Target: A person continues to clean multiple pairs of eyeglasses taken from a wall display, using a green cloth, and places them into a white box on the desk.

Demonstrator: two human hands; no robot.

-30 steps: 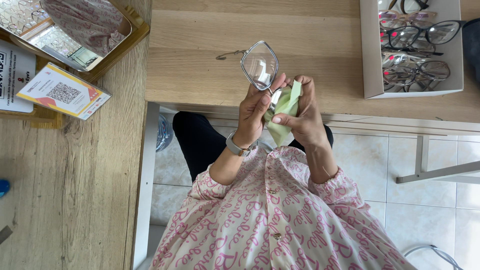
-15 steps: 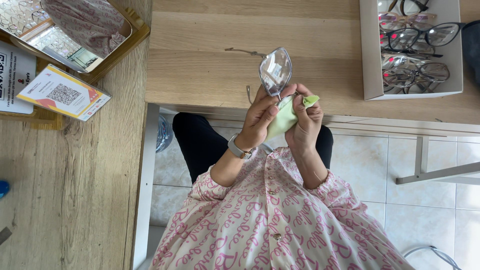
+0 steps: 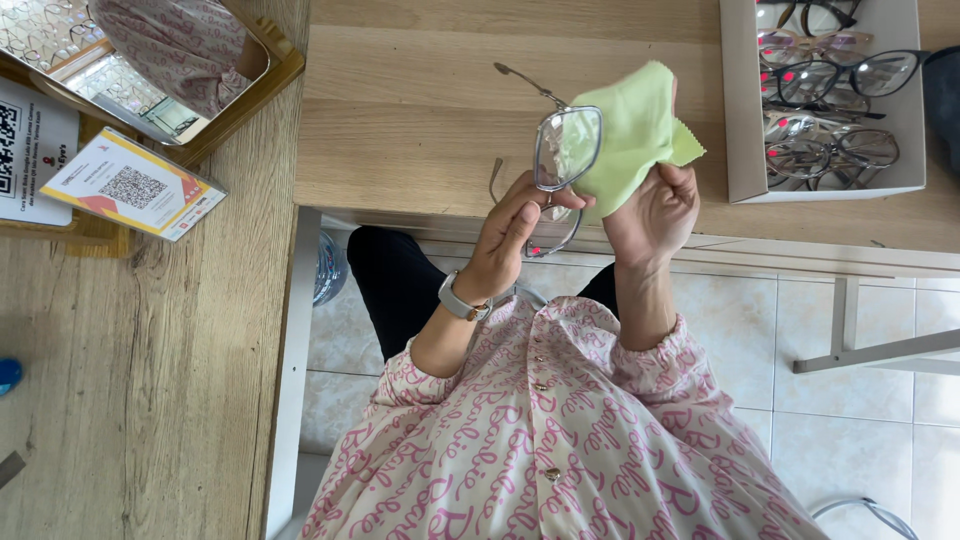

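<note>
My left hand [image 3: 510,235], a watch [image 3: 458,298] on its wrist, pinches a pair of clear-framed glasses [image 3: 565,148] by the lower rim and holds them upright over the wooden table [image 3: 420,120]. One thin metal temple sticks out to the upper left. My right hand [image 3: 655,215] grips a light green cleaning cloth [image 3: 635,125], which is spread against the right side of the glasses and covers that lens. The two hands are close together, almost touching.
A white tray [image 3: 740,120] with several pairs of glasses sits at the table's right end. On the wooden counter [image 3: 130,380] to my left stand a framed mirror [image 3: 170,60] and a yellow-edged card stand [image 3: 130,185]. Below is tiled floor [image 3: 880,440].
Both hands have risen farther over the table. The cloth, earlier bunched between my fingers, is now spread wide against the glasses, which have turned to face me more.
</note>
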